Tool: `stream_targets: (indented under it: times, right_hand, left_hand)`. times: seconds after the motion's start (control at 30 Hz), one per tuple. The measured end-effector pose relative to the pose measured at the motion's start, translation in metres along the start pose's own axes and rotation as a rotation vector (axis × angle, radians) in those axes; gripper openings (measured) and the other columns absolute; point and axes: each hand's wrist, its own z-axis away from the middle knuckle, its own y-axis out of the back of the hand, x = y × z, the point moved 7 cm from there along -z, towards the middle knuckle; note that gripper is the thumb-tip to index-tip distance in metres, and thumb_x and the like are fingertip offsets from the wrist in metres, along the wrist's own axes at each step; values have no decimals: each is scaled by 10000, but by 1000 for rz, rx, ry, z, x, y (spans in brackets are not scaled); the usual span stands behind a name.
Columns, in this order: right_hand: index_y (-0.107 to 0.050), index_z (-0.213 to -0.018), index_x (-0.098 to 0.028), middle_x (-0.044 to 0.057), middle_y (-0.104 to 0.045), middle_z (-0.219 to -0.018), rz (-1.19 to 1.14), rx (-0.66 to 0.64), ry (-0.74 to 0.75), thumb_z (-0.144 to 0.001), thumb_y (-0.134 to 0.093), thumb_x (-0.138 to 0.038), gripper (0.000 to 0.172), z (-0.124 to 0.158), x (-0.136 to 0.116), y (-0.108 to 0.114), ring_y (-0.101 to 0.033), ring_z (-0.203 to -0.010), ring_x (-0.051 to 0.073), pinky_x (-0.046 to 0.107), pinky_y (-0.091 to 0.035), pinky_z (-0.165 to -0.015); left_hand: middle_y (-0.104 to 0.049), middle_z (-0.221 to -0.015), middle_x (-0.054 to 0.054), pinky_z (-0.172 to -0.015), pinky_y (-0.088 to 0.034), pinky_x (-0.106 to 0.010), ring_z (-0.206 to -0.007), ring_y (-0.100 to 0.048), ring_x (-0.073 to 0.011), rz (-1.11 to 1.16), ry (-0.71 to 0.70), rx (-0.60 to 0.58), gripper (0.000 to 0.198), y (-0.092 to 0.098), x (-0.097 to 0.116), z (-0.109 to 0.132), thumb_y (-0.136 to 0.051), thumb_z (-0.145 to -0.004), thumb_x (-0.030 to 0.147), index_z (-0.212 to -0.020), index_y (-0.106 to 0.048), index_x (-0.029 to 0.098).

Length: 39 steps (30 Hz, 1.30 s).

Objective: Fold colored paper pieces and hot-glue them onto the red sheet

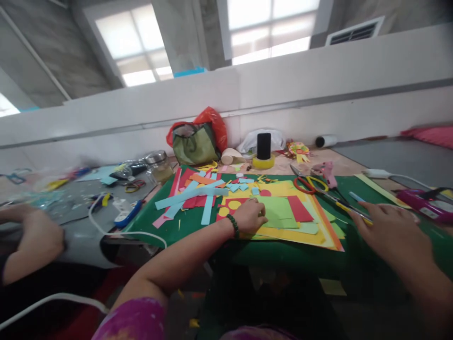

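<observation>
My left hand [250, 215], with a dark green bead bracelet [233, 226] at the wrist, rests on stacked coloured paper. Its slightly bent fingers are apart over the edge of a light green sheet [278, 211]. Beside it lies a red sheet with yellow circles [234, 205]. At the right, my blurred right hand [392, 231] has its thumb and finger around a slim tool with a yellow and dark handle [348, 208]; its metal end points toward the scissors. Red-and-yellow-handled scissors [308, 184] lie open beyond the paper stack, near a pink glue gun [329, 174].
Light blue paper strips [191, 194] and small blue pieces lie on the green mat [148, 217]. Behind stand a phone [264, 145], yellow tape roll [263, 162] and glass jar [158, 165]. A blue-and-white power strip [128, 213] trails a white cable. A co-worker's arm [33, 236] is at the left.
</observation>
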Motion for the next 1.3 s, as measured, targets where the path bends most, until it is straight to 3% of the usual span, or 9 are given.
stream_targets:
  times: [0.1, 0.2, 0.37, 0.53, 0.63, 0.8, 0.87, 1.0, 1.3]
  right_hand:
    - [-709, -904, -144, 128, -698, -753, -187, 234, 142, -968, -345, -409, 454, -5, -28, 40, -623, -731, 285, 378, -481, -646]
    - [-706, -869, -175, 93, -716, -806, -407, 276, 290, -963, -420, -382, 365, -15, -64, 60, -623, -750, 240, 348, -499, -670]
    - [-695, -1054, -190, 113, -704, -1116, -621, 46, 490, -897, -514, -375, 303, -43, -118, 40, -619, -1041, 280, 425, -504, -885]
    - [-698, -803, -223, 82, -742, -874, -895, -230, 510, -890, -462, -342, 279, -69, -141, 22, -665, -864, 243, 387, -523, -793]
    - [-699, -788, -228, 48, -738, -793, -1049, -433, 412, -851, -517, -420, 272, -84, -143, 16, -669, -737, 199, 325, -523, -712]
    - [-687, -715, -170, 18, -658, -633, -1297, -799, 276, -680, -673, -604, 436, -90, -152, -14, -600, -563, 142, 271, -494, -568]
    - [-683, -704, -156, 16, -644, -626, -1396, -820, 172, -603, -715, -652, 507, -90, -153, -32, -576, -544, 132, 272, -487, -551]
    - [-679, -679, -148, 6, -613, -582, -1480, -740, -24, -501, -766, -688, 575, -89, -143, -57, -515, -495, 107, 256, -449, -496]
    - [-678, -666, -170, 10, -603, -564, -1516, -670, -200, -413, -806, -702, 603, -97, -120, -46, -500, -458, 110, 270, -438, -474]
  left_hand:
    - [-638, -1037, -99, -842, -488, -308, -994, -603, -220, -35, -19, 20, 180, -1, 2, -2, -522, -930, 276, -949, -657, 159]
    - [-646, -1015, -110, -801, -487, -315, -945, -609, -219, -72, -44, 45, 224, 2, 5, -3, -422, -964, 236, -960, -629, 150]
    - [-666, -962, -111, -766, -478, -335, -900, -626, -230, -165, -81, 117, 231, 20, 9, 2, -384, -970, 217, -962, -608, 160]
    - [-684, -958, -103, -782, -479, -352, -907, -638, -237, -208, -109, 213, 250, 43, 6, 19, -367, -985, 242, -958, -606, 172]
    - [-685, -1053, -86, -846, -483, -346, -1002, -624, -238, -108, -40, 271, 234, 60, -28, 27, -444, -968, 334, -1080, -592, 192]
    - [-584, -1304, -136, -1026, -389, -396, -1241, -499, -286, -240, 422, 221, 447, 79, -140, 42, -603, -860, 262, -1295, -534, 188]
    - [-571, -1321, -158, -1034, -368, -459, -1250, -486, -331, -261, 515, 209, 501, 78, -170, 49, -667, -796, 259, -1278, -558, 179]
    - [-692, -1109, -123, -976, -422, -387, -1120, -592, -275, -244, 636, 198, 219, 73, -200, 56, -529, -880, 260, -988, -702, 179]
    - [-698, -1158, -147, -839, -510, -326, -1054, -656, -269, -206, 926, 273, 334, 124, -269, 71, -429, -902, 250, -1089, -691, 162]
